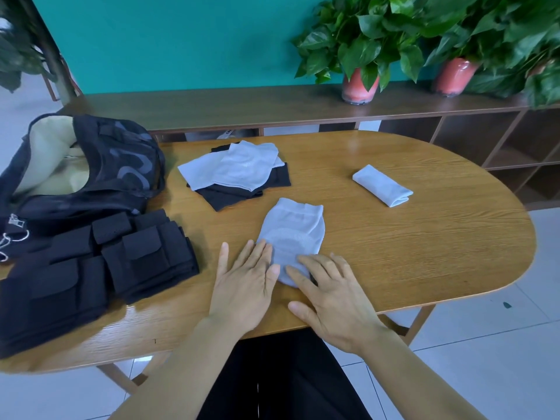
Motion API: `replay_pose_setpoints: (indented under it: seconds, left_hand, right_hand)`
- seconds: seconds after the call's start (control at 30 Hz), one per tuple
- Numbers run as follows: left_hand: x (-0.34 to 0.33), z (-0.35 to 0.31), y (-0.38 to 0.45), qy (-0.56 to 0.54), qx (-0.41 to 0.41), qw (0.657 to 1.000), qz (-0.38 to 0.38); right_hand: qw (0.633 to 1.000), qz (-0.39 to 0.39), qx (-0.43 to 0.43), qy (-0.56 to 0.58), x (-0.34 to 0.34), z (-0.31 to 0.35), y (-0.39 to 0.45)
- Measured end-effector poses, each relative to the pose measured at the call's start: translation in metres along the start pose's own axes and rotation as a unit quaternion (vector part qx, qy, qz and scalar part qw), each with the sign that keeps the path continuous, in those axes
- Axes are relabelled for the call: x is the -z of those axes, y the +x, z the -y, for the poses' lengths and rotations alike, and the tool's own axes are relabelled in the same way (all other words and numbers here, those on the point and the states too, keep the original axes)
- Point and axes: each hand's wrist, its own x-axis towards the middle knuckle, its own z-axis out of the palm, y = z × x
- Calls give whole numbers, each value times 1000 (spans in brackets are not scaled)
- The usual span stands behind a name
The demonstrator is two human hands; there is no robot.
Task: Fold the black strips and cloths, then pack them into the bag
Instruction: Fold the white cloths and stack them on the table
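Note:
A light grey cloth [292, 231] lies flat on the wooden table [424, 253] in front of me. My left hand [245, 286] and my right hand [330, 295] both press flat on its near end with straight fingers. Further back sits a loose pile of grey cloths [239, 166] on top of black cloths [230, 197]. One folded grey cloth [382, 185] lies alone to the right. Folded black strips [100, 265] are stacked at the left. The black bag [81, 168] stands open at the far left, its beige lining showing.
Behind the table runs a low wooden shelf unit [272, 107] with two potted plants in red pots [360, 84] [456, 75]. A teal wall stands behind it. The floor is tiled white.

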Motion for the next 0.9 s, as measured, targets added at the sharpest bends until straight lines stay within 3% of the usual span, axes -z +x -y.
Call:
replay_pose_setpoints:
  seconds: [0.3, 0.43, 0.5, 0.6, 0.67, 0.77, 0.9]
  left_hand:
    - [5, 20, 21, 43, -31, 999, -1]
    - [4, 22, 20, -1, -57, 998, -20]
    - [7, 11, 18, -59, -29, 996, -66]
    - [11, -20, 18, -148, 76, 969, -181]
    - [12, -45, 22, -160, 117, 959, -203]
    - [6, -71, 31, -134, 115, 964, -200]
    - [8, -84, 40, -91, 136, 981, -107]
  right_hand:
    - [1000, 25, -6, -2, -3, 9, 7]
    - [996, -18, -26, 80, 3, 6, 8]
    - [988, -77, -58, 123, 8, -5, 17]
    - [982, -141, -82, 94, 9, -34, 45]
    - [988, -130, -74, 45, 6, -52, 66]
    - [996, -80, -39, -22, -1, -70, 92]
    - [998, 16, 3, -66, -9, -78, 101]
